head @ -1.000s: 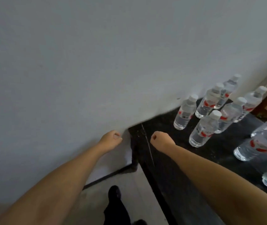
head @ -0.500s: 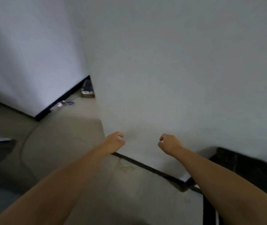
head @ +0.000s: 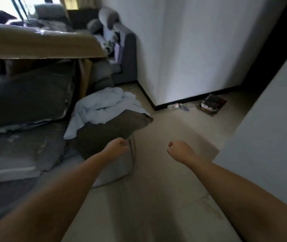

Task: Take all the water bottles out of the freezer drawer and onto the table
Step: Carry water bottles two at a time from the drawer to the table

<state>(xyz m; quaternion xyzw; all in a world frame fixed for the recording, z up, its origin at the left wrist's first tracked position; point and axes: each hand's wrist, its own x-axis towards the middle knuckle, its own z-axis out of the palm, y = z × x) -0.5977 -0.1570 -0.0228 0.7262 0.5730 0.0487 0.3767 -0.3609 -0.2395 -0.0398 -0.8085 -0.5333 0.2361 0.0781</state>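
Two bare forearms reach forward over a pale tiled floor (head: 156,198), both hands empty. The left hand (head: 116,145) hangs with its fingers curled loosely inward, thumb lying against them, gripping nothing; it shows in front of a dark brown cushion (head: 108,130). The right hand (head: 178,151) mirrors it, fingers folded into a loose fist with the thumb tip resting at the knuckles, also holding nothing. The two hands are near each other but apart, wrists roughly level, palms turned down and away from the camera.

No water bottles from the task, freezer drawer or table appear in this view, so their whereabouts cannot be told here. A small clear bottle-like object (head: 173,106) lies on the floor against the black skirting of a white wall (head: 182,49), too blurred to identify with certainty. Near it, further right, sits a dark opened packet or box (head: 212,103); any print on it is unreadable.

At left, a grey sofa (head: 17,145) carries a large dark pillow (head: 26,98) and a crumpled pale blue blanket (head: 102,105). A flat sheet of brown cardboard (head: 40,44) lies across the upper left. A grey surface (head: 270,128) fills the right edge. No brands, labels or writing can be read anywhere.
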